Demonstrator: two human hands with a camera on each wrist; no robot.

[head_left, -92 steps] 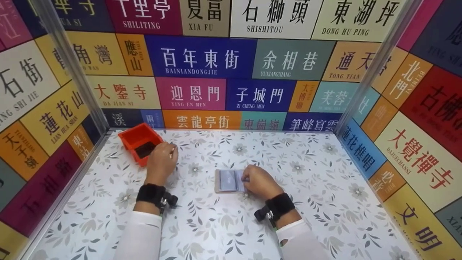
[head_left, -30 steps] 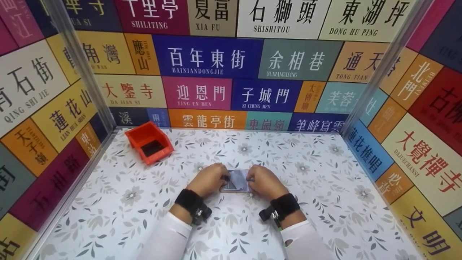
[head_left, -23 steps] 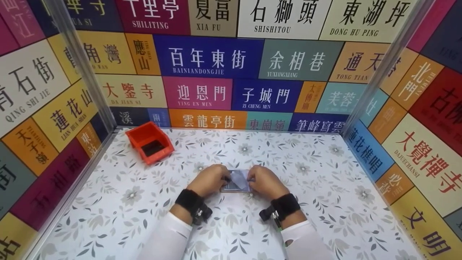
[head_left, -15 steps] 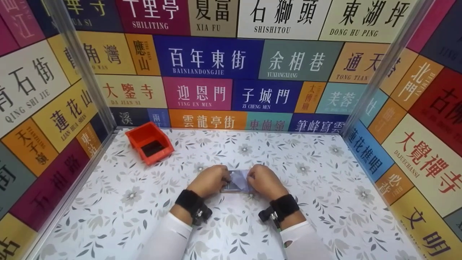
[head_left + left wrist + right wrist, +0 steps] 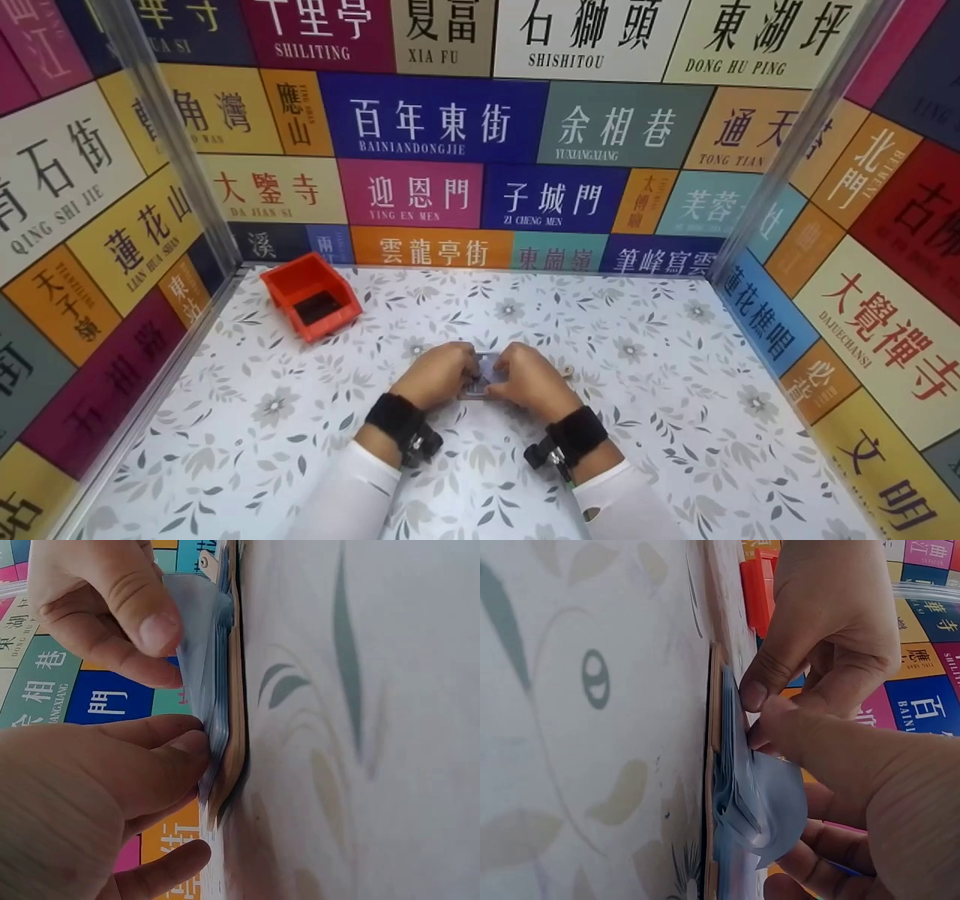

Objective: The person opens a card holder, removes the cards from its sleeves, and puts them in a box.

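Observation:
A small card holder (image 5: 486, 375) with clear bluish plastic sleeves (image 5: 196, 637) and a tan cover (image 5: 238, 697) lies open on the table. My left hand (image 5: 444, 375) pinches the sleeves' left edge between thumb and fingers. Whether a card is in that pinch, I cannot tell. In the right wrist view one sleeve page (image 5: 784, 799) bends up in a curve. My right hand (image 5: 529, 381) holds that page, thumb on the near side and fingers behind it. The snap tab (image 5: 568, 370) of the cover sticks out to the right of this hand.
A red plastic bin (image 5: 311, 296) with something flat and dark inside stands at the back left. The patterned white tabletop (image 5: 637, 450) is bounded by walls of coloured Chinese signs (image 5: 427, 120).
From beside the red bin, my left hand has come over to the card holder. In the last half second my right hand has shifted left over the sleeves, uncovering the snap tab.

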